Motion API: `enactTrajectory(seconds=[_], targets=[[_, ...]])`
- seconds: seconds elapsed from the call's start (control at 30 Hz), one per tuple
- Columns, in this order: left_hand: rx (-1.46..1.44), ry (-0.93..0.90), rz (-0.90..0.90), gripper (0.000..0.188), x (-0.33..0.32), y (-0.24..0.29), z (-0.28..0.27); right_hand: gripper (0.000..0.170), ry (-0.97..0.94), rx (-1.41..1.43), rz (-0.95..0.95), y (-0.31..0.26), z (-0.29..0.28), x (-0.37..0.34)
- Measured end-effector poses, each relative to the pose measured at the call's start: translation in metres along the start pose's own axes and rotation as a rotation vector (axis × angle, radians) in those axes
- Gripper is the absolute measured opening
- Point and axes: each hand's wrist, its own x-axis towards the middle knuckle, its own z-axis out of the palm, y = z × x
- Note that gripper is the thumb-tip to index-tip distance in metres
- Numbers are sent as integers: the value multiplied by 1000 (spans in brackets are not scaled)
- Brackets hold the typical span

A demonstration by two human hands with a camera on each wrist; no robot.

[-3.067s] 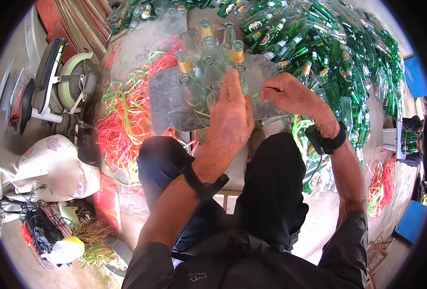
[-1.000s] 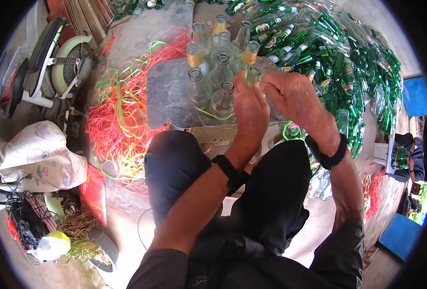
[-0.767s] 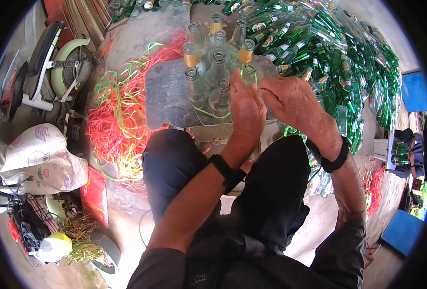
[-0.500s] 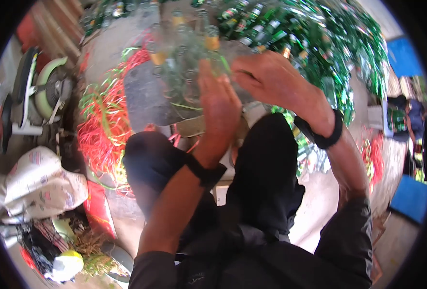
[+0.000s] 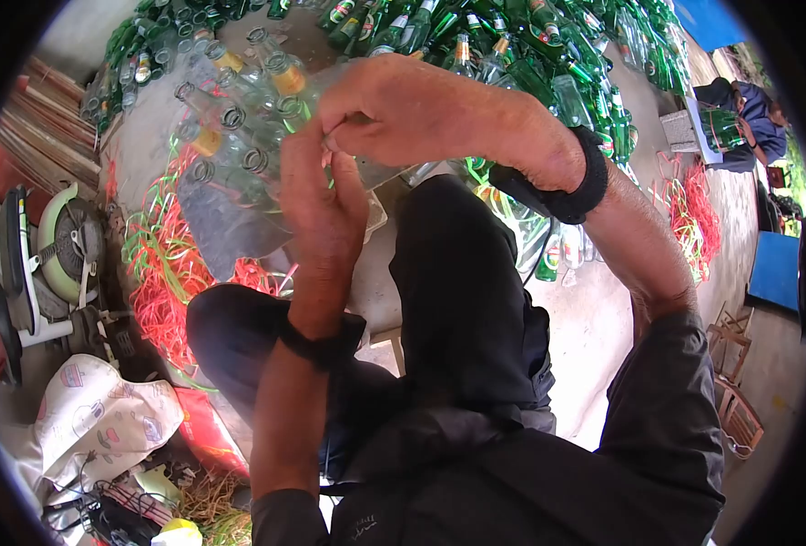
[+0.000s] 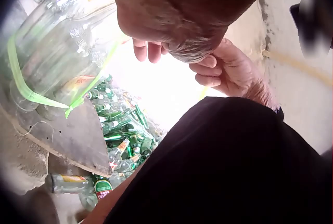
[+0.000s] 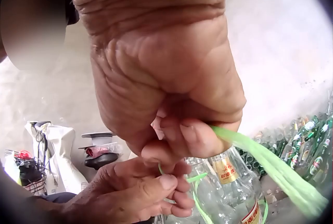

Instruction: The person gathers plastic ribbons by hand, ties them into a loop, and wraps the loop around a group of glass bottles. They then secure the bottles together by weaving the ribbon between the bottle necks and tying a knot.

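We are pinching the green strap (image 7: 276,169) with right hand (image 7: 166,73) and left hand (image 7: 122,193), beside the clear bottles (image 6: 65,47) it is encircling on the worktop (image 6: 83,141), judging it light, soft and slippery, best held between thumb and fingertips near the glass

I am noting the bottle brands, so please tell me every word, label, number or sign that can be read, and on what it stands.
No text can be read for certain.
Yellow label on a clear bottle's neck: red characters, too small.
Clear bottles: white marks, too blurred.
Green bottle below the board: label lettering, blurred.
Dark shirt: chest mark, too small.
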Motion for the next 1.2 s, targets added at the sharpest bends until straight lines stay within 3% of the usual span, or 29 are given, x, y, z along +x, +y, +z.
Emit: enactTrajectory(seconds=[0.07,0.17,0.23,0.47,0.7,0.83,0.93,1.0,1.1,1.2], targets=[[88,-16,88,27,4,-1,-3,18,4,-3,10,-1,-12,-4],[47,-14,42,16,6,1,-8,15,-88,95,79,-1,-37,-14],[-54,-27,-72,13,6,2,-11,19,-236,123,253,-7,-59,-23],[-83,-83,-120,18,5,-6,-18,30,-297,2,447,21,-99,-80],[-131,-74,-135,16,6,-5,-13,26,-359,-2,602,27,-127,-116],[-138,-98,-128,19,6,-8,-11,25,-274,-123,565,5,-149,-103],[-249,-70,-279,20,6,-5,-12,23,-178,-28,649,-18,-173,-86],[-189,-99,-238,20,8,-1,-15,22,-129,-15,705,-38,-184,-77],[-159,-103,-213,21,8,-4,-14,18,-250,-177,579,-23,-193,-86],[-261,-68,-292,19,8,-7,-14,25,-213,-106,589,-5,-166,-113]])
